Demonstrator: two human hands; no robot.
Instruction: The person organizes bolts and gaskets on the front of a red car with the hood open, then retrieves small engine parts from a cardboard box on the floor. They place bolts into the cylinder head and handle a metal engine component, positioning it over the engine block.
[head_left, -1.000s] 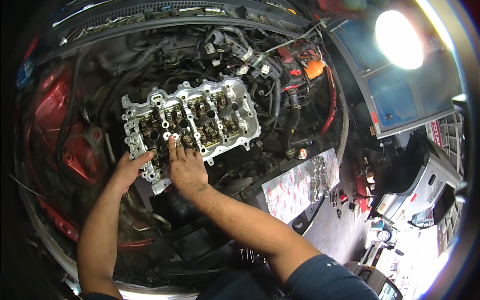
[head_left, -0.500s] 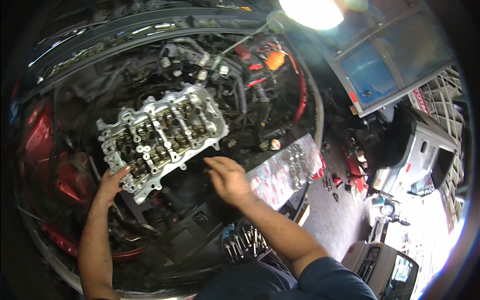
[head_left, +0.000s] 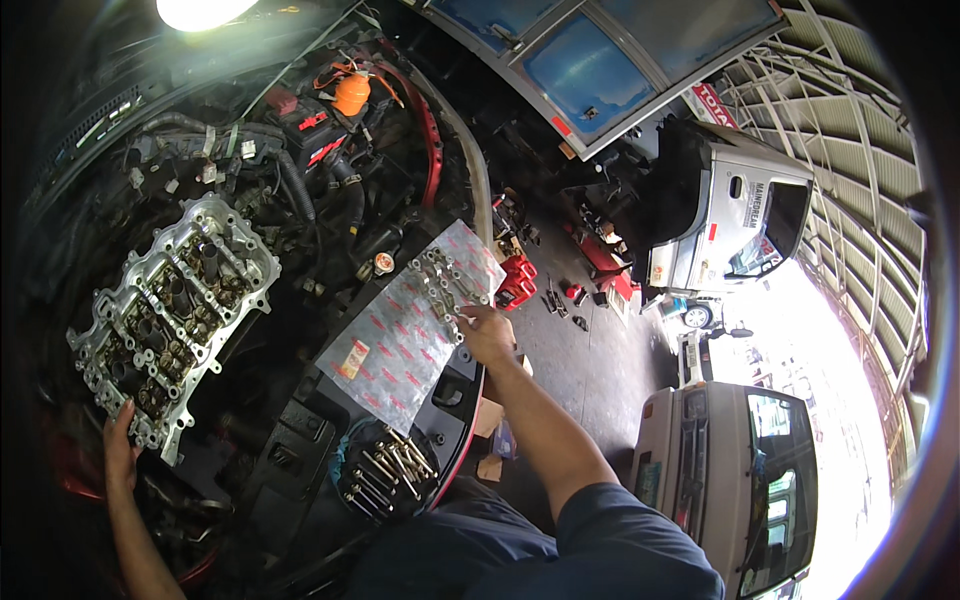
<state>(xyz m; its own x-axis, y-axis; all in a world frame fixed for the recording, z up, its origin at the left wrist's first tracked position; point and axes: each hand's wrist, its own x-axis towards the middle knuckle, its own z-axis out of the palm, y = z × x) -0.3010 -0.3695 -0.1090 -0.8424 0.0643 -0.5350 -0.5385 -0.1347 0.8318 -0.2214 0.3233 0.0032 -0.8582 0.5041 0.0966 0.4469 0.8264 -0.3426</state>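
Observation:
A silver engine cylinder head (head_left: 215,330) with open valve chambers lies tilted over the engine bay on the left. My left hand (head_left: 122,455) grips its near left corner, thumb on top and the other fingers partly hidden. Over to the right, a printed silver-and-red sheet (head_left: 385,350) bears a cluster of small silver metal parts (head_left: 440,280). At the right edge of this cluster, the fingers of my right hand (head_left: 487,337) are pinched together on a small metal part, mostly covered by the fingertips.
Several long bolts (head_left: 390,470) lie by a blue cloth at the car's front. An orange object (head_left: 352,95) sits near the battery (head_left: 318,125). A red tool (head_left: 517,282) adjoins the sheet. Vehicles, including a pale van (head_left: 700,470), stand on the right.
My right hand has moved right, from beside the cylinder head to the metal parts on the sheet. The view has swung right. My left hand stays on the cylinder head's corner.

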